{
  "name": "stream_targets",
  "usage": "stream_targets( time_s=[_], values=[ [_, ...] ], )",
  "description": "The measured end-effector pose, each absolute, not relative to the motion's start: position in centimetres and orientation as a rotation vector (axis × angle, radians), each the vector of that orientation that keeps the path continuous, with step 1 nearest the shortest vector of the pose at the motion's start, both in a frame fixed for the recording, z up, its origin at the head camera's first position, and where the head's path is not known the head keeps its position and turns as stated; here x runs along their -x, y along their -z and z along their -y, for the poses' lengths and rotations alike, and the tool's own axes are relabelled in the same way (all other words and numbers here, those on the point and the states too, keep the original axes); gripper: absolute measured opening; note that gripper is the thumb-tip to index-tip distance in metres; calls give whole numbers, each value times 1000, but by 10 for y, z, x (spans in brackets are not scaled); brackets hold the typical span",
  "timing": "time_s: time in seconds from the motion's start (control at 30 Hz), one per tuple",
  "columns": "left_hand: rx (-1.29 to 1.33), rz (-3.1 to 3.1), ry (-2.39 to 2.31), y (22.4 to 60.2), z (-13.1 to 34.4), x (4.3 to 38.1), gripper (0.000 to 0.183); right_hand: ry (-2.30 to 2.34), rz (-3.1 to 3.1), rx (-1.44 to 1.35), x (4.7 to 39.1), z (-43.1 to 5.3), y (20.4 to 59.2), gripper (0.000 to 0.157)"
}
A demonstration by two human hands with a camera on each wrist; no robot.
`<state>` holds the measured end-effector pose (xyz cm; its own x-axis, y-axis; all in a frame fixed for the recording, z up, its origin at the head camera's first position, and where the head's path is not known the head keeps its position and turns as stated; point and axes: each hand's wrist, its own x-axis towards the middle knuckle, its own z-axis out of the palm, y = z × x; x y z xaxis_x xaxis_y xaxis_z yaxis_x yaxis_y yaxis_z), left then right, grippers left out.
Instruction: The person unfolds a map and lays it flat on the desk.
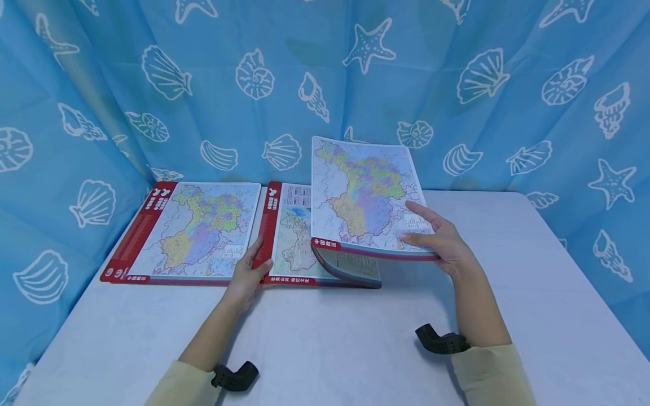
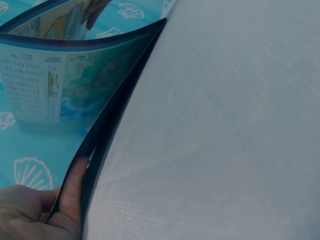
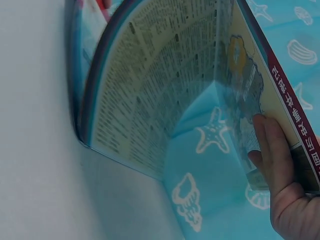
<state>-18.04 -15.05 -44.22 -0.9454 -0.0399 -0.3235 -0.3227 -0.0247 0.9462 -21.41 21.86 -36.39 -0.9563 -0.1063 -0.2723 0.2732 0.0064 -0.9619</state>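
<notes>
A folded map [image 1: 293, 248] with a red strip along its left side lies partly on the table. Its upper panel [image 1: 355, 192], a coloured map of China, is raised and tilted, joined to the lower part by a curved bend. My right hand [image 1: 439, 234] grips this panel at its lower right edge; in the right wrist view, fingers [image 3: 275, 145] lie against its map-printed side. My left hand [image 1: 249, 276] pinches the lower map's left edge, thumb on the red strip. The left wrist view shows a finger [image 2: 75, 187] between the layers at the edge.
A second, similar map [image 1: 198, 231] with a wide red left strip lies flat on the left, close beside the left hand. Everything rests on a white-covered table [image 1: 335, 344]. A blue shell-patterned curtain [image 1: 284, 73] hangs behind it.
</notes>
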Motion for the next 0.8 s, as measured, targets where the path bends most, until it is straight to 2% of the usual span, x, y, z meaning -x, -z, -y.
stream_targets(
  time_s=[0.43, 0.8],
  values=[
    [414, -2024, -2072, 443, 152, 182, 73, 2116, -1966, -214, 206, -241, 349, 73],
    [419, -2045, -2041, 441, 153, 181, 73, 2178, -2072, -294, 200, -255, 341, 63]
  ],
)
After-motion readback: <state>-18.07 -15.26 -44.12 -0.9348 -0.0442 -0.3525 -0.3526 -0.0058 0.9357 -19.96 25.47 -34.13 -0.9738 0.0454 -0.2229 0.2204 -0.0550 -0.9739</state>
